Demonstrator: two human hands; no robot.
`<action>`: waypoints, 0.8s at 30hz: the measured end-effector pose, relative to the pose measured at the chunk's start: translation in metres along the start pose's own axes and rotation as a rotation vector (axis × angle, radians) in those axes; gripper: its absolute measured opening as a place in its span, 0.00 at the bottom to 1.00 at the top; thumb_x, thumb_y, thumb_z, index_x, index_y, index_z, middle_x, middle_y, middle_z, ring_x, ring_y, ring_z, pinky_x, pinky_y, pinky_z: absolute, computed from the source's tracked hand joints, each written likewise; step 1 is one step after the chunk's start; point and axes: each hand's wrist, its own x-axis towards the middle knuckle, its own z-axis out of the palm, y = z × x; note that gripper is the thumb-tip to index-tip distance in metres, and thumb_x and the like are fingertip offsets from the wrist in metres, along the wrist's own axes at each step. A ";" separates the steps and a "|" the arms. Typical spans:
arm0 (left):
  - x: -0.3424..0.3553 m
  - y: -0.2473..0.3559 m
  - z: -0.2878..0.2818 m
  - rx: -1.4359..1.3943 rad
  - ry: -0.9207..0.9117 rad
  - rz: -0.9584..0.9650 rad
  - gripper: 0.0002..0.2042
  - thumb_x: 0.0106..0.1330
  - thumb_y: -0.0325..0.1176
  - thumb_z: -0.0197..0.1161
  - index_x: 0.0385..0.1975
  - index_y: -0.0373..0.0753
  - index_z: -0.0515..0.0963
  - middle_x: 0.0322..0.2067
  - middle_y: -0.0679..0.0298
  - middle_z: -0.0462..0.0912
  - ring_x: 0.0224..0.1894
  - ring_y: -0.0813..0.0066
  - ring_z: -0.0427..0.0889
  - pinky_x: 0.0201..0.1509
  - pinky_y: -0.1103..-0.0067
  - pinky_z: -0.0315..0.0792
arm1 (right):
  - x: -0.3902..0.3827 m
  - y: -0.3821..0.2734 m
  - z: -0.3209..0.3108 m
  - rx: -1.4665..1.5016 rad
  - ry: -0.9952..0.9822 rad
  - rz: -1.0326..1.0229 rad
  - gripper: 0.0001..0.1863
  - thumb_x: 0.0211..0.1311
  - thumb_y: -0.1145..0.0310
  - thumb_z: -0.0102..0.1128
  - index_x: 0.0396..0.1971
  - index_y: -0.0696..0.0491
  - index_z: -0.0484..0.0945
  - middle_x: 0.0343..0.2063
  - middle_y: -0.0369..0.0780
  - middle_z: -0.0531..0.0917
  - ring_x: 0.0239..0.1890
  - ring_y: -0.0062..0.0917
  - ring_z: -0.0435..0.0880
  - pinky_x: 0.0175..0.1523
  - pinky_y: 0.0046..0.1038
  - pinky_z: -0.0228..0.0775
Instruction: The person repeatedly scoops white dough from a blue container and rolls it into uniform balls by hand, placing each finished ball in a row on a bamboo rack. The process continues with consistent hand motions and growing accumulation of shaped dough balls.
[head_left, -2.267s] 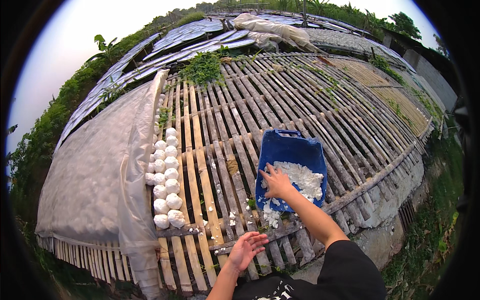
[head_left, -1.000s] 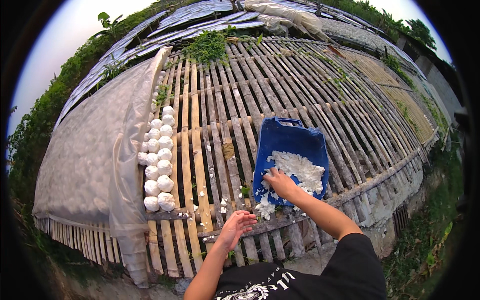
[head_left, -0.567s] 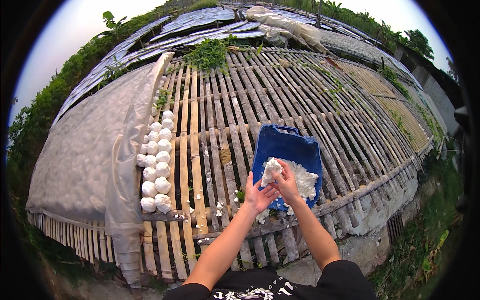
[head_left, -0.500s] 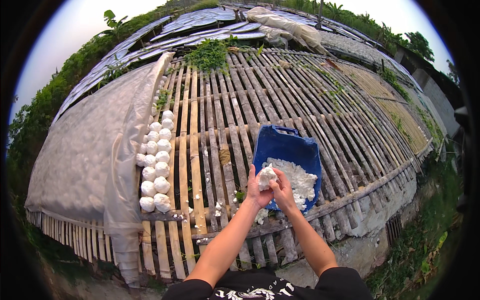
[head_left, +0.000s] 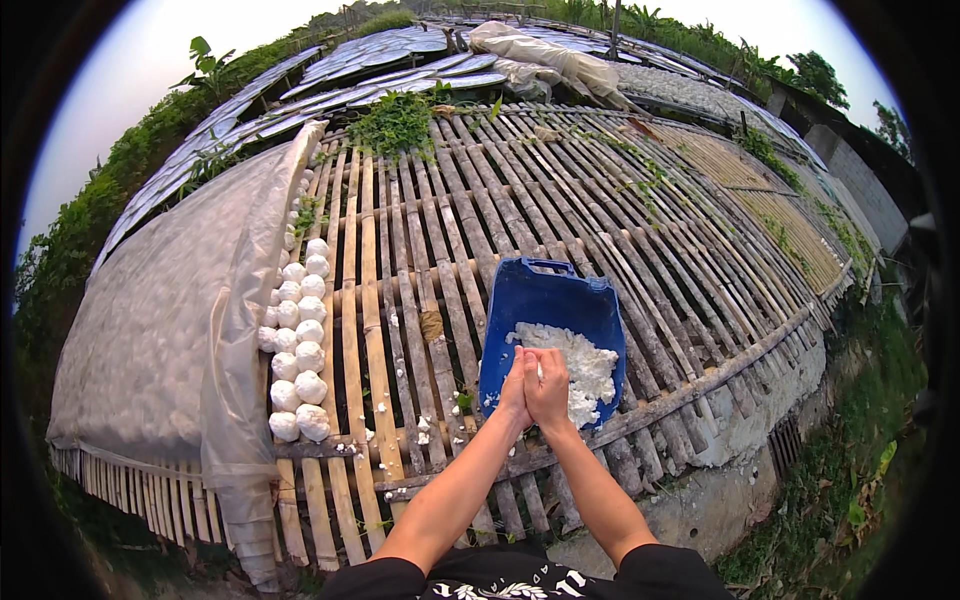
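Observation:
My left hand (head_left: 512,388) and my right hand (head_left: 548,388) are pressed together with a clump of white crumbly paste (head_left: 540,371) between the palms. Only a small bit of the clump shows; the fingers hide the rest. Both hands are over the near left part of a blue plastic tub (head_left: 540,295), which looks like a cut-open container with a handle at its far end. Loose white paste (head_left: 590,372) lies in the tub, beyond and to the right of my hands.
White balls (head_left: 310,356) stand in rows on the bamboo slats (head_left: 372,320), beside a translucent plastic sheet (head_left: 140,320) covering the left side. Gaps run between the slats. White crumbs (head_left: 423,425) are scattered near the tub. Green vines (head_left: 395,122) grow at the far end.
My hands have closed together over the white clump, which was in plain sight between them before. The whole view has shifted slightly.

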 end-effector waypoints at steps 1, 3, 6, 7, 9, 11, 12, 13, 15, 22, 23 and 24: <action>0.001 0.002 -0.001 0.048 0.029 0.015 0.19 0.82 0.56 0.57 0.53 0.47 0.77 0.49 0.64 0.84 0.50 0.73 0.86 0.51 0.73 0.84 | 0.000 0.004 0.001 0.013 -0.025 -0.011 0.15 0.77 0.62 0.61 0.45 0.61 0.86 0.41 0.50 0.85 0.47 0.47 0.85 0.54 0.44 0.76; 0.000 0.000 0.000 0.106 0.003 -0.006 0.21 0.82 0.62 0.52 0.55 0.52 0.76 0.52 0.66 0.84 0.53 0.71 0.85 0.57 0.70 0.84 | 0.001 0.010 0.002 0.048 -0.064 -0.021 0.15 0.77 0.62 0.61 0.45 0.60 0.85 0.41 0.49 0.85 0.47 0.47 0.83 0.54 0.43 0.75; 0.002 -0.002 0.010 0.061 0.006 0.119 0.19 0.82 0.56 0.58 0.56 0.48 0.76 0.53 0.64 0.84 0.55 0.69 0.85 0.58 0.69 0.84 | 0.003 0.010 0.004 -0.032 0.077 0.055 0.31 0.82 0.44 0.54 0.65 0.58 0.76 0.55 0.50 0.81 0.60 0.44 0.80 0.68 0.42 0.71; 0.001 -0.002 0.013 0.057 -0.025 0.210 0.19 0.82 0.54 0.60 0.56 0.47 0.76 0.53 0.64 0.84 0.55 0.69 0.85 0.57 0.69 0.85 | 0.003 0.008 0.005 -0.015 0.157 0.129 0.33 0.83 0.43 0.52 0.67 0.58 0.73 0.57 0.50 0.81 0.61 0.42 0.80 0.68 0.41 0.71; 0.000 -0.001 0.019 0.367 0.096 0.386 0.19 0.80 0.47 0.65 0.59 0.40 0.76 0.58 0.53 0.86 0.59 0.62 0.86 0.61 0.64 0.82 | 0.004 0.003 0.008 0.824 0.075 0.659 0.39 0.83 0.39 0.49 0.74 0.58 0.64 0.67 0.50 0.75 0.68 0.37 0.77 0.71 0.36 0.70; -0.003 0.001 0.024 1.083 0.115 0.539 0.21 0.82 0.47 0.62 0.63 0.38 0.75 0.63 0.49 0.84 0.67 0.54 0.83 0.72 0.60 0.75 | 0.008 0.002 0.007 1.134 0.129 0.821 0.40 0.84 0.38 0.48 0.74 0.59 0.62 0.69 0.51 0.73 0.69 0.35 0.77 0.70 0.34 0.72; -0.008 0.003 0.025 1.406 0.045 0.735 0.26 0.84 0.52 0.56 0.69 0.38 0.71 0.76 0.44 0.70 0.81 0.51 0.63 0.83 0.59 0.56 | 0.009 0.002 0.007 1.045 0.175 0.770 0.33 0.83 0.44 0.55 0.68 0.59 0.71 0.60 0.48 0.82 0.59 0.33 0.84 0.60 0.29 0.78; -0.010 0.005 0.028 1.225 0.051 0.583 0.27 0.84 0.55 0.53 0.70 0.40 0.71 0.73 0.47 0.73 0.79 0.53 0.66 0.82 0.59 0.59 | 0.011 0.004 0.006 0.898 0.164 0.760 0.30 0.82 0.47 0.56 0.65 0.59 0.74 0.55 0.47 0.84 0.56 0.33 0.86 0.57 0.29 0.79; -0.014 0.010 0.031 0.891 0.101 0.323 0.31 0.84 0.62 0.47 0.71 0.42 0.70 0.67 0.52 0.78 0.74 0.56 0.72 0.79 0.60 0.64 | 0.014 0.008 0.005 0.698 0.163 0.726 0.23 0.81 0.52 0.60 0.57 0.59 0.81 0.47 0.43 0.88 0.49 0.32 0.89 0.51 0.27 0.80; -0.004 0.020 0.016 0.089 0.004 -0.082 0.29 0.82 0.64 0.50 0.59 0.41 0.77 0.52 0.61 0.84 0.53 0.63 0.85 0.59 0.66 0.81 | -0.008 0.014 -0.003 -0.316 -0.114 -0.102 0.25 0.79 0.48 0.58 0.58 0.56 0.80 0.57 0.48 0.83 0.58 0.48 0.83 0.61 0.43 0.76; -0.004 0.020 0.009 0.017 0.033 -0.141 0.27 0.82 0.62 0.52 0.55 0.42 0.79 0.46 0.64 0.87 0.48 0.64 0.87 0.55 0.67 0.82 | -0.009 0.014 -0.005 -0.584 -0.128 -0.246 0.27 0.80 0.46 0.56 0.61 0.55 0.80 0.62 0.49 0.80 0.62 0.53 0.80 0.64 0.47 0.74; -0.003 0.021 0.003 -0.037 0.135 -0.107 0.21 0.81 0.57 0.56 0.46 0.43 0.80 0.39 0.66 0.86 0.45 0.63 0.87 0.51 0.64 0.84 | -0.010 0.013 -0.009 -0.693 -0.145 -0.241 0.34 0.80 0.40 0.50 0.69 0.52 0.75 0.70 0.53 0.71 0.71 0.55 0.71 0.70 0.55 0.67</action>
